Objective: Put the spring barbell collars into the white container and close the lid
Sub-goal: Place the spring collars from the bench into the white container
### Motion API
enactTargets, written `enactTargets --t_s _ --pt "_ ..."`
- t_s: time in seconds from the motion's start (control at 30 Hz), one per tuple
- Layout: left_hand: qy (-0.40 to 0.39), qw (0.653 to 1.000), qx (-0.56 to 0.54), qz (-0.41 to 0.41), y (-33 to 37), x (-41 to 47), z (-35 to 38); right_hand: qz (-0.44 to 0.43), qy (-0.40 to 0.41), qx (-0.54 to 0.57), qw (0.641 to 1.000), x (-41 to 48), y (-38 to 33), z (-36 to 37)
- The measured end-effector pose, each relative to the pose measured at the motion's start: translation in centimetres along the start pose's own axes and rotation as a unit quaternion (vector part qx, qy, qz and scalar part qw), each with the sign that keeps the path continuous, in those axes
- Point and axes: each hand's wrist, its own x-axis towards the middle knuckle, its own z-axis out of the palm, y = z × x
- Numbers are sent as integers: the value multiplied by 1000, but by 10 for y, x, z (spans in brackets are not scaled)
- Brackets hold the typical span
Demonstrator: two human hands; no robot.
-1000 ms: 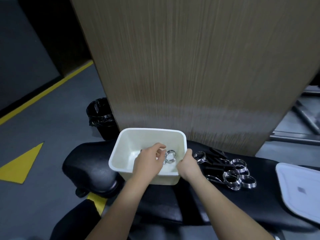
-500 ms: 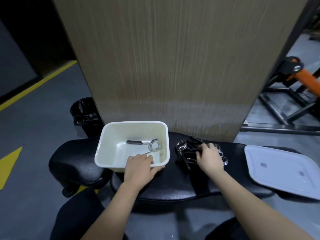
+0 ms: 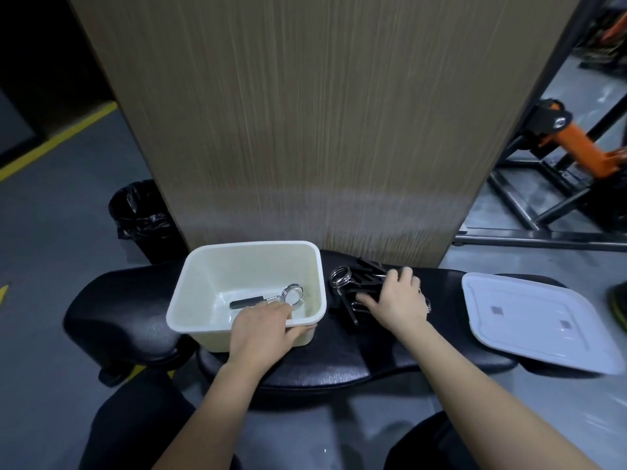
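A white container (image 3: 207, 283) stands open on a black padded bench (image 3: 339, 361). One spring collar (image 3: 293, 294) with a black handle lies inside it. My left hand (image 3: 263, 329) grips the container's near rim. Just right of the container lies a pile of spring collars (image 3: 342, 278) with black handles. My right hand (image 3: 398, 301) rests over that pile, fingers curled on the collars and hiding most of them. The white lid (image 3: 536, 320) lies flat at the right end of the bench.
A tall wood-grain panel (image 3: 305, 113) rises directly behind the bench. A black bin (image 3: 142, 215) stands on the grey floor at the left. Orange and black gym equipment (image 3: 559, 144) stands at the far right. My knees are below the bench.
My left hand dropped a collar into the container and moved to its near rim. My right hand left the container's side and went onto the collar pile.
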Motion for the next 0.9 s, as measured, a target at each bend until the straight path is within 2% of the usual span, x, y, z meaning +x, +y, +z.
enactTargets --t_s 0.07,0.17,0.23,0.33,0.5,0.6,0.7,0.73,0.77,0.8,0.83,0.9 --pt "-4 1000 -4 -7 1 0 -3 -32 23 11 999 10 -6 -1" --pt "-32 999 -12 -20 1 1 -7 -48 -65 -47 996 21 2 -1" --pt "-51 998 -15 -26 2 2 -10 -72 -65 -63 993 23 9 1" --pt "-72 997 -14 -33 3 4 -12 -80 -49 13 996 27 10 -10" --pt "-93 994 -21 -45 2 3 -17 -127 84 114 982 14 8 -36" --pt "-120 989 -59 -66 4 3 -25 -108 162 242 950 -3 3 -55" --pt "-155 976 -139 -60 4 -4 -37 -146 206 301 920 -21 -9 -70" --pt "-147 965 -207 -58 3 -5 -42 -165 217 313 910 -28 -14 -73" --pt "-127 941 -306 -74 1 -7 -49 -183 226 326 899 -34 -18 -76" --pt "-109 892 -425 -107 2 -8 -59 -200 232 340 889 -39 -22 -79" --pt "-96 828 -532 -147 4 -9 -70 -213 235 353 880 -44 -27 -82" --pt "-89 714 -668 -192 9 -9 -91 -231 238 378 864 -53 -38 -87"
